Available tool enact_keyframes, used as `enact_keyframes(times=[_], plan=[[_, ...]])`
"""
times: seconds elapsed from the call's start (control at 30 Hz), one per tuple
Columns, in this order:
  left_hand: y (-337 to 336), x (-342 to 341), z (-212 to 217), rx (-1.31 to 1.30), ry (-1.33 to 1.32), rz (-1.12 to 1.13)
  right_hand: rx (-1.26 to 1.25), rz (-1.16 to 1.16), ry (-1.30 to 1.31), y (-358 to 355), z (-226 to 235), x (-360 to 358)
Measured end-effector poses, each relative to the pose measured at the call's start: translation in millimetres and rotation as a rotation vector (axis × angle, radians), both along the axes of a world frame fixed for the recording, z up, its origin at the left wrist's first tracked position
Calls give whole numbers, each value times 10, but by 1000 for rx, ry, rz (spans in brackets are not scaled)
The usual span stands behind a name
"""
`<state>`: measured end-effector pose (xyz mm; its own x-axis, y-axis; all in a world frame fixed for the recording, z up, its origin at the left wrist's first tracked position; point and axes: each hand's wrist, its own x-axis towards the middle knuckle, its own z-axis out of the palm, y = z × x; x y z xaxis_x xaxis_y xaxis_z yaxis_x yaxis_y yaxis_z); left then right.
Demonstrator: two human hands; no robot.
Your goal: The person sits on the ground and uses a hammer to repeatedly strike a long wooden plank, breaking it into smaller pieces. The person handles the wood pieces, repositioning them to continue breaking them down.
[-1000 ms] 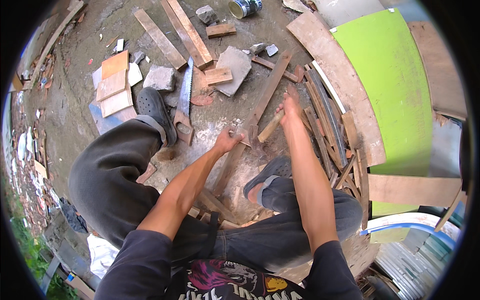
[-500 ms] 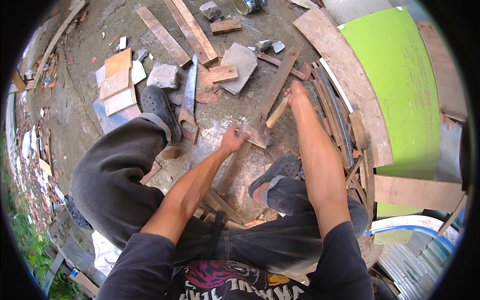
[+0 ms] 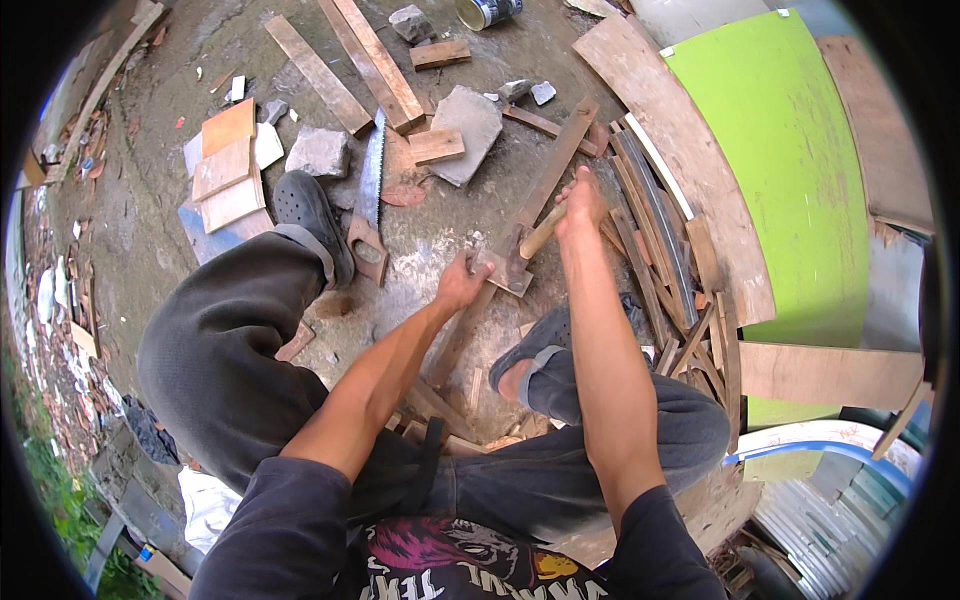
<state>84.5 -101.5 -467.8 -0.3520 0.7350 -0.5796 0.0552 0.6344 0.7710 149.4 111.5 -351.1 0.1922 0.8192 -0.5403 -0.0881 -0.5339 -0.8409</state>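
Observation:
A long wooden plank lies slantwise on the ground between my feet. Across it rests a short piece of wood, and my left hand grips its left end, thumb on top. My right hand is closed around the pale wooden handle of a hammer. The handle's lower end is right above the short piece; the dark head is blurred and hard to make out. A handsaw with a wooden grip lies left of the plank, beside my left shoe.
Flat stones and wood offcuts lie ahead. Thin board pieces are piled at the left. Stacked wood strips, a curved brown board and a green panel line the right side. A can lies at the far edge.
My right hand has moved left and slightly down with the hammer, bringing it closer over the short piece of wood. My left hand keeps its grip; the whole view has shifted slightly.

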Motion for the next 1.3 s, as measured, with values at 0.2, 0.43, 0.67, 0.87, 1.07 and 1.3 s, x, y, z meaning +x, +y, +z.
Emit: enact_keyframes(times=[0.2,0.43,0.67,0.87,1.07,1.3], plan=[[8,47,-120,17,39,-29,83,-40,214,-219,60,43],[0,-20,-101,41,54,-29,137,-72,363,-280,27,50],[10,-240,-35,36,120,-196,49,1,221,-173,72,-117],[13,-263,-87,160,197,-255,-205,55,99,104,16,-120],[33,-149,40,92,172,-143,-269,92,38,404,-90,-200],[121,-131,113,76,138,-68,-256,67,-29,586,-222,-385]])
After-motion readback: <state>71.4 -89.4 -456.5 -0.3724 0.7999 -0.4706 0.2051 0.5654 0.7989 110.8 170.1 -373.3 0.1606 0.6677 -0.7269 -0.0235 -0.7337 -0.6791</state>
